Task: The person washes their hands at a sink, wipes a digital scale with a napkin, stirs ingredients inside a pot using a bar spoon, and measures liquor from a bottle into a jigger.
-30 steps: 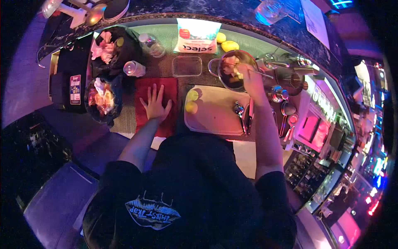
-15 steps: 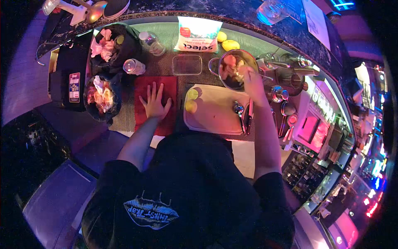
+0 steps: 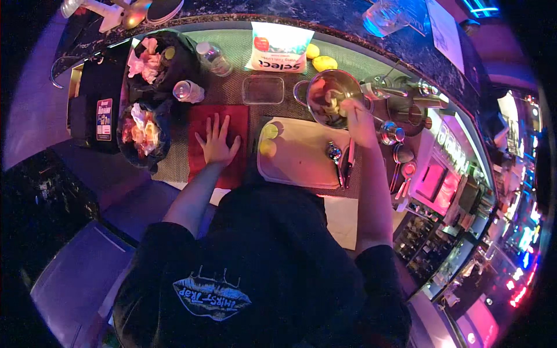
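Observation:
My left hand [image 3: 217, 143] lies flat with fingers spread on a folded red cloth [image 3: 235, 173]. At the metal pot [image 3: 326, 80] with a side handle, my right hand [image 3: 361, 123] reaches over the near right rim, fingers closed round a thin metal utensil [image 3: 378, 119] of which only part of the handle shows. Pale curved pieces [image 3: 331, 104] lie inside the pot; their kind is unclear. In front of the pot is a cutting board [image 3: 301, 159], with a green citrus piece [image 3: 271, 130] and a yellow one [image 3: 267, 148] on its left. A metal hand tool [image 3: 335, 153] and a knife [image 3: 350, 158] rest at its right.
A glass dish [image 3: 263, 90], a white "Select" bag [image 3: 279, 49] and two lemons [image 3: 324, 63] stand behind. Leftward are a jar [image 3: 188, 91], a bottle [image 3: 213, 59] and black-lined bins [image 3: 142, 136] of scraps. Jiggers [image 3: 391, 133] and strainers [image 3: 409, 168] sit right.
My right hand has shifted slightly down and right at the pot's rim, and the utensil handle has swung lower. The pale pieces have moved inside the pot. My left hand stays put.

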The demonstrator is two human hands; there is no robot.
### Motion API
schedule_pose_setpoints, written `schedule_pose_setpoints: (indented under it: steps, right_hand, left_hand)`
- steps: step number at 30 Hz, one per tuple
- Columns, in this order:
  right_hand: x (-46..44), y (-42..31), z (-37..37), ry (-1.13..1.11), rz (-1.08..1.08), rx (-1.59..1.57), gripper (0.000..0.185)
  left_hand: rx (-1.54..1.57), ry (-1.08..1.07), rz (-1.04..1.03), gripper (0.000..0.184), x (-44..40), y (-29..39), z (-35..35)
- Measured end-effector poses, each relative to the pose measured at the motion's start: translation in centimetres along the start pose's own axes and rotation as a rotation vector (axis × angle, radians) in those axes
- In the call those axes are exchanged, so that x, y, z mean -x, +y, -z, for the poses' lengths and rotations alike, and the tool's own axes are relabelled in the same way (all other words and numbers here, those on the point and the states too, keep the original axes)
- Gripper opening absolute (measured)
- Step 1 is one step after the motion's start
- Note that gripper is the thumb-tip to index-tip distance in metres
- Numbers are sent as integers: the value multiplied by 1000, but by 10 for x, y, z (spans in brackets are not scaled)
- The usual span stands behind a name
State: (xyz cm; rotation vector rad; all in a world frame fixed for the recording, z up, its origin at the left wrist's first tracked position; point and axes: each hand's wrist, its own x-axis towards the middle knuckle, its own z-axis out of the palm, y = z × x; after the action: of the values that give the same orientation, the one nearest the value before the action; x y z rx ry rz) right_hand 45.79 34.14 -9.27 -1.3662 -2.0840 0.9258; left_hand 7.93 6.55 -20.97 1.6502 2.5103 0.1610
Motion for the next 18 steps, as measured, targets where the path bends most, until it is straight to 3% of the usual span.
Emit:
schedule_pose_setpoints:
  steps: [2,6,11,14,16,18]
  right_hand:
    - [-2,-10,1,48,19,-69,30]
    - [7,-47,40,-223,-183,129,25]
    - [-3,-55,6,-353,-100,48,36]
    - [-5,-38,-14,-177,-21,12,35]
    - [-13,-22,-8,0,158,83,37]
    - [-10,-16,8,-67,109,264,33]
  left_hand:
    - [1,10,3,91,-1,-3,2]
    - [-12,-33,23,91,0,-1,5]
    - [-9,-18,14,91,-2,-1,2]
    - [-2,-14,7,91,2,-5,0]
    - [16,-4,3,91,1,-5,-3]
    - [16,1,6,91,-1,-5,-3]
